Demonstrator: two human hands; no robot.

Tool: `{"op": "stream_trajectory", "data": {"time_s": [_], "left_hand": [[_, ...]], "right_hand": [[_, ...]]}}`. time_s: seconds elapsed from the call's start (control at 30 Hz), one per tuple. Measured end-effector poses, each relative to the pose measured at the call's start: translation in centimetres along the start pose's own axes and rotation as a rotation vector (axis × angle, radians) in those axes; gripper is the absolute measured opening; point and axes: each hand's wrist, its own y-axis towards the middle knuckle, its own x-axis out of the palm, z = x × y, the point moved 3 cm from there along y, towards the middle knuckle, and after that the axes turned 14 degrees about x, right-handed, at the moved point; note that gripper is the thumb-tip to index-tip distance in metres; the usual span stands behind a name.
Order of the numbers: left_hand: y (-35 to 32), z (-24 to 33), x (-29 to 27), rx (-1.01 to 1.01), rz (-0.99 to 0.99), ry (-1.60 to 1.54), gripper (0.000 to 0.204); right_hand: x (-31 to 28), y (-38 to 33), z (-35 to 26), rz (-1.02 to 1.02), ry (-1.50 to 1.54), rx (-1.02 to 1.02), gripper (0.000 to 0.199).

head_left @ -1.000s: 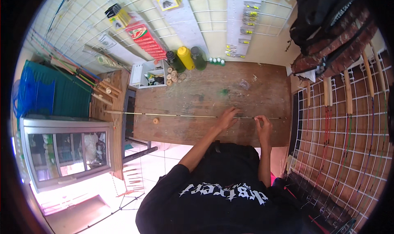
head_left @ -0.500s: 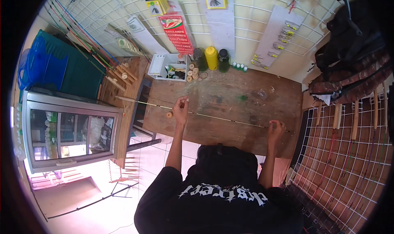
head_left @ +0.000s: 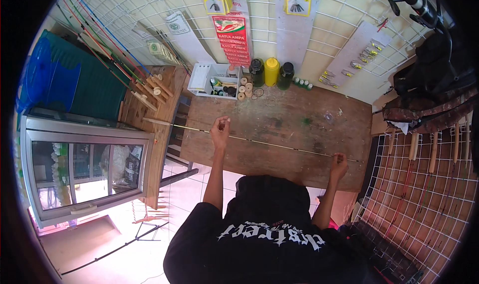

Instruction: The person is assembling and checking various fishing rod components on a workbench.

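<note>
A thin, pale yellow-green fishing rod (head_left: 272, 144) with dark bands lies lengthwise across the wooden table. Its light handle (head_left: 157, 122) reaches over the side bench at the left, and its dark tip is near the table's right end. My left hand (head_left: 219, 132) is closed around the rod toward the handle end, fingers curled upward. Farther right, my right hand (head_left: 339, 165) pinches the shaft near the tip between thumb and fingers. Part of the rod is hidden by each hand.
Along the table's back stand a white organizer box (head_left: 212, 92), several cork rings (head_left: 242, 89), dark bottles (head_left: 257, 73) and a yellow bottle (head_left: 271, 72). A glass-door cabinet (head_left: 85, 169) is at the left. Rods hang on the right wire rack (head_left: 419, 204).
The view has shifted, moving the table slightly right in the picture. My right hand's fingers have drawn closer together on the rod. A cork ring beside my left wrist is no longer visible.
</note>
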Motion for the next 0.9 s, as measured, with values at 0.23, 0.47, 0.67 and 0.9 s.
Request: {"op": "stream_trajectory", "data": {"time_s": [0.23, 0.47, 0.67, 0.9], "left_hand": [[10.0, 0.1, -3.6, 0.136, 0.038, 0.309, 0.015], [17.6, -2.9, -6.4, 0.226, -0.206, 0.640, 0.019], [19.1, -3.8, -6.0, 0.173, -0.480, 0.676, 0.023], [20.4, -6.4, -5.3, 0.082, -0.557, 0.234, 0.020]], "right_hand": [[0.1, -0.3, -0.4, 0.064, 0.016, 0.015, 0.013], [0.8, -0.6, -1.2, 0.158, 0.002, 0.044, 0.014], [1.2, -1.6, -1.3, 0.195, -0.032, 0.064, 0.015], [1.0, -1.3, -1.2, 0.195, -0.098, 0.094, 0.015]]}}
